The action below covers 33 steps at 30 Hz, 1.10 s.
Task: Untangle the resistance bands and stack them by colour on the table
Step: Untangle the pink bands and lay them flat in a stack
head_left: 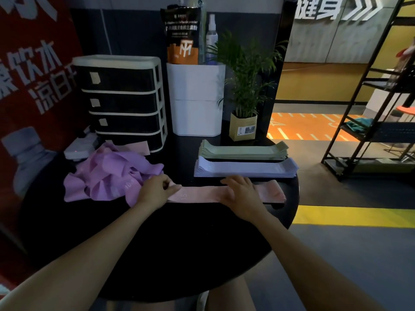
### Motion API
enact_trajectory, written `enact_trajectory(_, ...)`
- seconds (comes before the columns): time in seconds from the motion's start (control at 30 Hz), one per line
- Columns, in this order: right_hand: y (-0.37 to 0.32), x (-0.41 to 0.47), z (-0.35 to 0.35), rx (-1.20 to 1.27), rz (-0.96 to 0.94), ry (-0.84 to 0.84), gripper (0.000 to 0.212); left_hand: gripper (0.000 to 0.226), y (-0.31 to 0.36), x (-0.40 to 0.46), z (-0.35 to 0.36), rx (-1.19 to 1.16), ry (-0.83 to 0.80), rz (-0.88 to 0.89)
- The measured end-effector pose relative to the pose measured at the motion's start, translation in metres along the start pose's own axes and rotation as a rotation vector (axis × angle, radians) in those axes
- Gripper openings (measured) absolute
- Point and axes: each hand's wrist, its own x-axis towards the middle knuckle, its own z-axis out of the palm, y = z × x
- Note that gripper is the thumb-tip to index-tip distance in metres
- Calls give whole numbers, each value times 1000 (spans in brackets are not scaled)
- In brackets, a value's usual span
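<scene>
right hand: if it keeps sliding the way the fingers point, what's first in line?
Probably the lavender band stack. The right hand lies flat on the pink band, fingers pointing away from the person toward that stack; the gap looks small, depth unclear.

Right hand hides pink band middle

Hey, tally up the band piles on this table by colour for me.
Green stack: 1
Lavender stack: 1
Pink stack, under both hands: 1
Purple tangled heap: 1
Total: 4 piles

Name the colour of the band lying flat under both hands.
Pink band, clearest in the head view.
</scene>
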Motion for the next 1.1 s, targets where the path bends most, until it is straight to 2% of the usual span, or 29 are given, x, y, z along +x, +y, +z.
enact_trajectory(0.23,8,-6,15,18,-37,83,50,23,0,-7,-2,-153,29,70)
enact_trajectory(0.4,10,-6,16,29,-30,107,54,72,-13,-17,-5,-83,-156,154)
enact_trajectory(0.67,10,-6,17,21,-5,95,54,74,-15,-21,3,-18,-117,164)
enact_trajectory(0.83,11,-5,18,22,-8,95,49,88,-20,-20,3,-127,-139,147)
enact_trajectory(0.9,11,-5,18,21,-16,96,48,83,-20,-21,3,-108,-118,160)
enact_trajectory(1.0,10,-5,17,6,-13,79,50,62,-18,-23,4,-27,-61,224)
enact_trajectory(1.1,9,-6,16,-4,1,67,46,57,-19,-23,4,-21,-59,233)
